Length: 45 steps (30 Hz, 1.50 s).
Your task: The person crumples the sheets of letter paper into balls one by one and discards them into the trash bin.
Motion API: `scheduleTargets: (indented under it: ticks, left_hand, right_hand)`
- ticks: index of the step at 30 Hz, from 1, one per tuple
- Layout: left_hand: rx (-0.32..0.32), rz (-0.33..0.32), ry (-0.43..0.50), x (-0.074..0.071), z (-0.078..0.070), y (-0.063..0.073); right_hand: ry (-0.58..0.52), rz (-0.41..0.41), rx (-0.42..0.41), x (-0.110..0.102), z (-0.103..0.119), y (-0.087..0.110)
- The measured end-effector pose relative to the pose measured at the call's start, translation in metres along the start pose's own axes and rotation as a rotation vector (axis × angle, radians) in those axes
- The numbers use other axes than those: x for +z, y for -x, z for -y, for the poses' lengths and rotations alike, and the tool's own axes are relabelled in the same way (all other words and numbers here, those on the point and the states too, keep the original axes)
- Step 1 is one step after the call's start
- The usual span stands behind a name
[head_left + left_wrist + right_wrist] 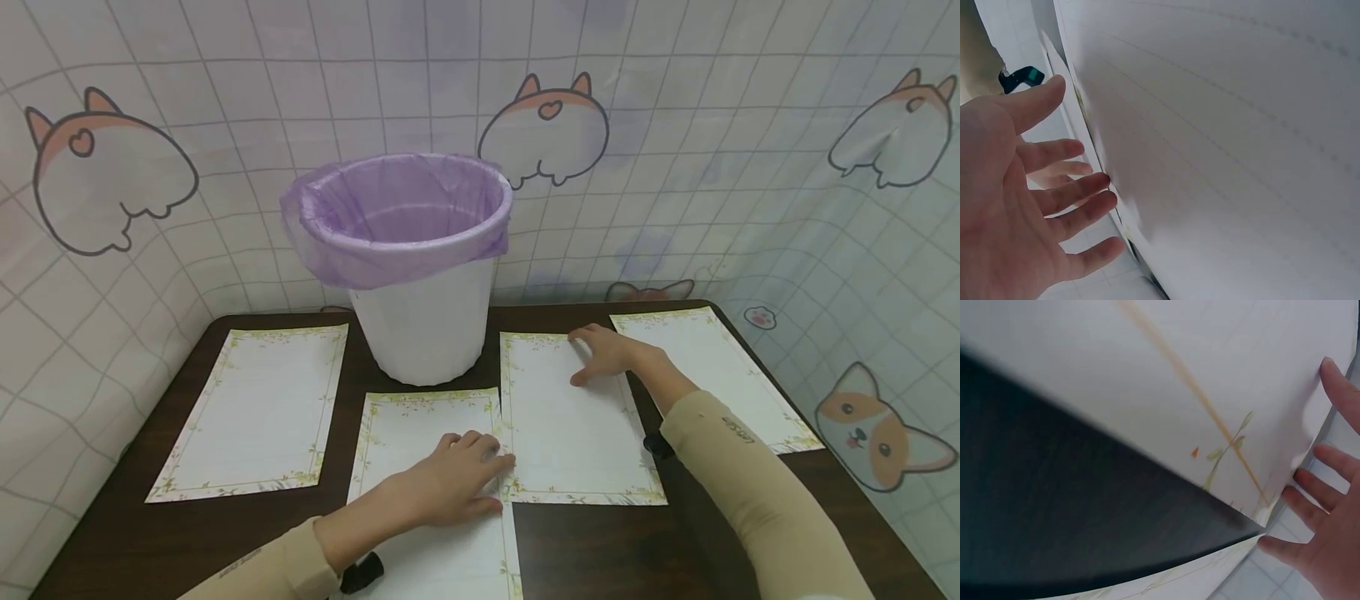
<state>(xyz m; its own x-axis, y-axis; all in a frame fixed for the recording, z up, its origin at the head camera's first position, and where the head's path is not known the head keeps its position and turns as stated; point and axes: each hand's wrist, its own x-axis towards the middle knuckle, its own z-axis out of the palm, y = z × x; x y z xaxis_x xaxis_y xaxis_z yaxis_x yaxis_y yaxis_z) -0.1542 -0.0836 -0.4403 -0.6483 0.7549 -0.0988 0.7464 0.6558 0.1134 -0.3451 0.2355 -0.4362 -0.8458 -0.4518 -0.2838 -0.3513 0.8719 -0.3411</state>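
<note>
My left hand (459, 482) is over a bordered sheet of paper (431, 421) at the front middle, fingers spread and reaching toward the neighbouring sheet. In the left wrist view the fingers of that hand (1029, 200) are loosely extended, with nothing gripped. At the upper right corner of the sheet just right of the bin (573, 425) is my right hand (606, 354), thumb and fingers apart. The right wrist view shows this hand (1329, 512) with spread fingers near the sheet's corner (1247, 469). Yellow-green leaf borders edge the sheets, and the two middle ones meet along their sides.
A white bin (427, 325) with a purple bag liner (405, 258) stands at the back of the dark table (592, 550). More bordered sheets lie at the far left (255, 408) and far right (712, 367). A gridded curtain (247, 108) with cartoon corgis surrounds the table.
</note>
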Motion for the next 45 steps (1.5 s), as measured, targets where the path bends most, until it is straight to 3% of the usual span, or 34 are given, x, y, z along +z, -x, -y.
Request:
scheduleTargets:
  ticks: [4,11,16,20,24,29,34,38,45]
  left_hand:
    - [-0.008,-0.007,0.038,0.000,0.003,-0.002]
    - [-0.033,-0.013,0.183,0.002,0.008,-0.005]
    - [-0.102,-0.065,0.224,0.006,0.009,-0.008]
    - [-0.176,-0.140,0.176,0.008,0.009,-0.011]
    - [-0.254,-0.164,0.157,0.007,0.008,-0.014]
    - [-0.305,-0.184,0.272,0.005,0.012,-0.019]
    - [-0.301,-0.277,0.443,0.005,0.020,-0.024]
    - [-0.285,-0.363,0.517,0.006,0.024,-0.028]
    - [-0.329,-0.469,0.612,0.005,0.028,-0.028]
  right_hand:
    - [0.015,0.005,0.020,-0.001,0.002,0.004]
    - [0.063,-0.007,0.043,0.000,0.006,0.012]
    - [0.086,-0.010,0.074,0.002,0.012,0.017]
    - [0.115,-0.009,0.117,0.004,0.015,0.018]
    - [0.155,-0.018,0.143,0.006,0.017,0.018]
    - [0.192,-0.020,0.150,0.010,0.017,0.019]
    - [0.216,-0.021,0.162,0.011,0.017,0.021]
    - [0.225,-0.019,0.168,0.013,0.017,0.021]
    - [0.195,-0.049,0.151,0.014,0.012,0.022]
